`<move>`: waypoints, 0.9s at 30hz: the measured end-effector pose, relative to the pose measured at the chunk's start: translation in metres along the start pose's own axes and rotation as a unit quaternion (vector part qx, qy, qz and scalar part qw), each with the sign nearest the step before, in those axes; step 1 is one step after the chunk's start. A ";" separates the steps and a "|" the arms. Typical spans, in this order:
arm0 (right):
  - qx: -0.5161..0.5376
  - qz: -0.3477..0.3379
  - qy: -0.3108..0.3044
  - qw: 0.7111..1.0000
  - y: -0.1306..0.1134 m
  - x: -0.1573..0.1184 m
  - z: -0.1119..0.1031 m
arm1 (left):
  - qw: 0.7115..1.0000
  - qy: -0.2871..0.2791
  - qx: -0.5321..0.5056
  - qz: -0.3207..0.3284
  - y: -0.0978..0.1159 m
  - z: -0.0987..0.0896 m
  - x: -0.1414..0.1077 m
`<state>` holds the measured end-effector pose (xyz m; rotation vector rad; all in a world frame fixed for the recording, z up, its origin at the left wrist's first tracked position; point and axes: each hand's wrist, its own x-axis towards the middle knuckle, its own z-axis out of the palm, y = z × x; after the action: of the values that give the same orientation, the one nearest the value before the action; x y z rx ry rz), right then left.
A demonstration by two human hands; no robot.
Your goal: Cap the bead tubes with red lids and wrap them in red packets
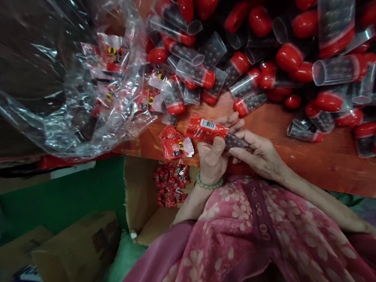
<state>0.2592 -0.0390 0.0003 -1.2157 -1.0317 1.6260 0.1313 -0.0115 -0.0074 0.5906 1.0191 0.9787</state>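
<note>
Close to my body, both hands work on one clear tube of dark round beads (235, 141) and the red printed label (206, 129) at its left end. The label shows a white barcode. My left hand (213, 160), with a green bead bracelet at the wrist, is closed around the labelled end, thumb on top. The fingertips of my right hand (258, 153) pinch the other end of the tube. Whether the label is a sleeve around the tube or lies against it, I cannot tell. Left of my hands lies a stack of red printed labels (175, 143).
Many red-capped clear tubes (195, 72) of dark beads cover the back and right of the orange-red tabletop (308, 165). Clear plastic bagging (75, 129) with labels lies at the left. Below the edge, an open cardboard box (139, 189) holds red labelled pieces (172, 184).
</note>
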 end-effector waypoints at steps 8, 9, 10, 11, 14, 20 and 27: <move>0.030 0.007 0.004 1.000 0.002 -0.003 -0.001 | 0.998 -0.034 -0.002 -0.044 -0.004 0.001 -0.010; 0.038 0.011 0.007 0.999 0.002 -0.002 -0.001 | 0.998 -0.045 0.007 -0.048 -0.003 0.000 -0.010; 0.042 0.017 0.009 0.999 0.002 -0.001 -0.001 | 0.997 -0.053 0.011 -0.046 -0.002 -0.001 -0.009; 0.046 0.021 0.010 0.999 0.002 0.000 -0.002 | 0.998 -0.057 0.011 -0.040 0.000 -0.002 -0.008; 0.070 0.028 0.007 0.997 0.004 0.004 -0.002 | 0.999 -0.047 0.008 -0.017 0.004 -0.002 -0.003; 0.117 0.031 0.017 0.993 0.009 0.006 0.000 | 0.999 -0.020 0.024 -0.032 -0.005 0.001 -0.005; 0.143 0.042 0.010 0.989 0.006 0.013 0.001 | 0.997 -0.020 -0.009 -0.068 -0.010 -0.001 -0.006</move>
<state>0.2547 -0.0290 -0.0089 -1.0895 -0.7128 1.7538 0.1332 -0.0214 -0.0128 0.5174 1.0004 0.8529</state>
